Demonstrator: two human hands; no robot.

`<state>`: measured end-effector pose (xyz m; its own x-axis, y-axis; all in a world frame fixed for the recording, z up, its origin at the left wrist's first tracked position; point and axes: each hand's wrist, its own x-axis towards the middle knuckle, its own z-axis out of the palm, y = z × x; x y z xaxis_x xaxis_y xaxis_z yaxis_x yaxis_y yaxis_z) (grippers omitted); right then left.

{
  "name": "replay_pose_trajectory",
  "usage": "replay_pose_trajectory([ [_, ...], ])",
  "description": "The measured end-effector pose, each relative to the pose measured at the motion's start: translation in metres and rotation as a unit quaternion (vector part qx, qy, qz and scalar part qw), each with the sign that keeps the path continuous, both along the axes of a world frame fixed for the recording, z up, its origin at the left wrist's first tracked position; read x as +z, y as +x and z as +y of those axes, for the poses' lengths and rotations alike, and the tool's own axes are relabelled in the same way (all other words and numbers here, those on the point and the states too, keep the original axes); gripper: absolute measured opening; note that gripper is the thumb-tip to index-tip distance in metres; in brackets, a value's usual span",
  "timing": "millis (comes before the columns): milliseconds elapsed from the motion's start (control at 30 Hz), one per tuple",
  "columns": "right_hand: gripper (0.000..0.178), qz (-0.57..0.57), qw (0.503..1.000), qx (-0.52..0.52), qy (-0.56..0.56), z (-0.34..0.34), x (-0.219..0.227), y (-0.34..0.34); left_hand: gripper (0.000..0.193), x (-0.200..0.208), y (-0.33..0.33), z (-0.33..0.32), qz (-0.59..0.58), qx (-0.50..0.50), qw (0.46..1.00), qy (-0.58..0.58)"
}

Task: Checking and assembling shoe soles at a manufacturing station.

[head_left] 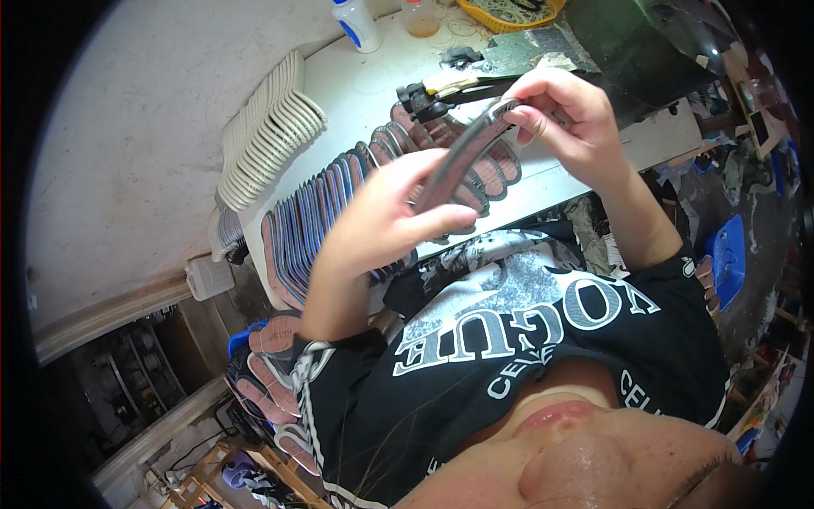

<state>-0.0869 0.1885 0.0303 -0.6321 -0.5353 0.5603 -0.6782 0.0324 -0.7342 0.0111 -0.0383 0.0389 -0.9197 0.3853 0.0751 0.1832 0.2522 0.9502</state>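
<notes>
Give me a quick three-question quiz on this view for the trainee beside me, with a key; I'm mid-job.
1. Which hand, left hand or right hand, is at the upper end of the held sole in the picture?
2. True or false: the cream stack is left of the yellow basket.
3. In the row of soles on the table, the broad face showing at the left end is: A yellow; B white; C brown.

Key: 1. Right hand. 2. True. 3. C.
</notes>
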Motion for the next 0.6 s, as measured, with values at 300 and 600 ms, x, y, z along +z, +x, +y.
replay_pose_trajectory([
  [300,0.026,-0.573,0.779,0.183,-0.178,-0.04,-0.048,0.041,0.029,0.033,-0.111,-0.084,-0.034,-0.062,0.97,-0.234],
  [600,0.036,-0.589,0.789,0.116,-0.131,-0.061,-0.053,0.023,0.024,0.01,-0.23,-0.061,-0.208,-0.212,0.927,-0.231],
])
